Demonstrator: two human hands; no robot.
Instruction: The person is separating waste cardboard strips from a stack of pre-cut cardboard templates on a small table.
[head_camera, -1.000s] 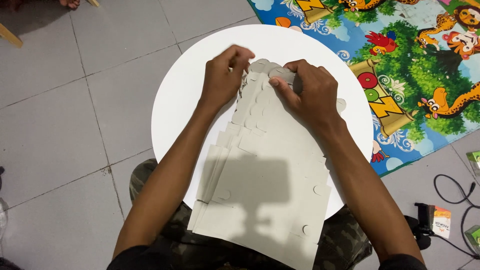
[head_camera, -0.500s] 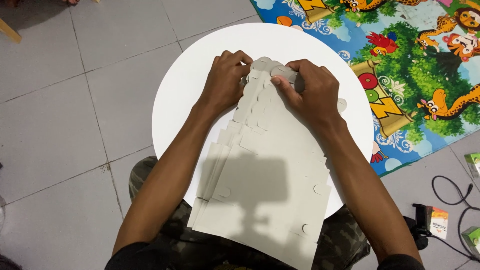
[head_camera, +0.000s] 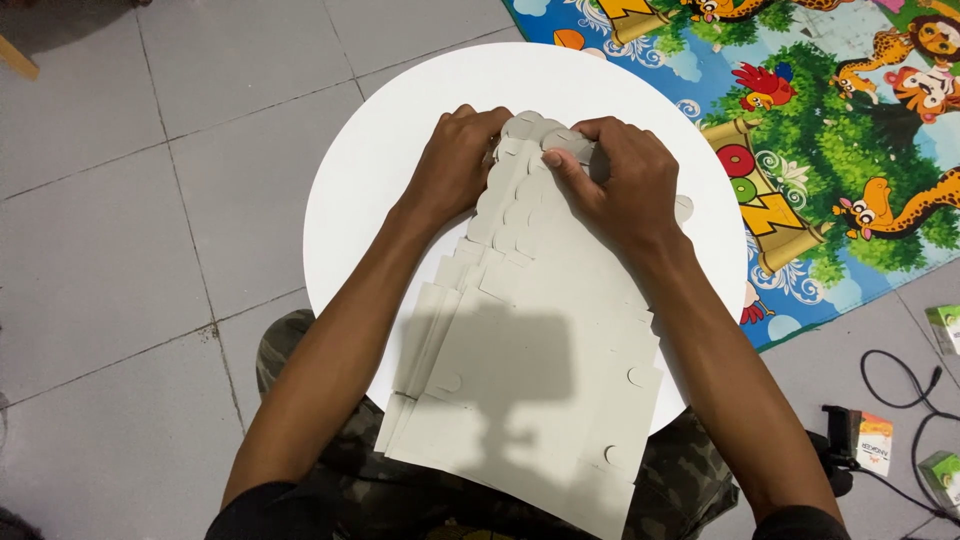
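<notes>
A stack of flat grey cardboard sheets (head_camera: 530, 370) is laid on the round white bench (head_camera: 390, 130), with its long axis running from the bench's far edge towards its near edge, where the lower part overhangs and lies above the person's lap. The sheets are fanned slightly, so stepped edges are seen along the left side of the stack. Small round tabs are cut along the edges, and a few can be seen at the right side and near the lower corner.

Both hands are set at the far end of the stack, close to the middle of the bench. The left hand (head_camera: 455, 165) is pressed against the left edge of that end, its fingers curled onto the tabbed margin. The right hand (head_camera: 625, 185) is laid over the top right of the same end, with its thumb pinned down on the upper sheet and its fingers wrapped round the edge. Each grip is thus closed on the cardboard, and neither hand is nearer than the other: the far end lies between them, and the rest of the stack stretches back from the grips towards the body.

A colourful play mat (head_camera: 830, 130) with animals lies on the tiled floor (head_camera: 120, 230) beyond the bench's right edge.
</notes>
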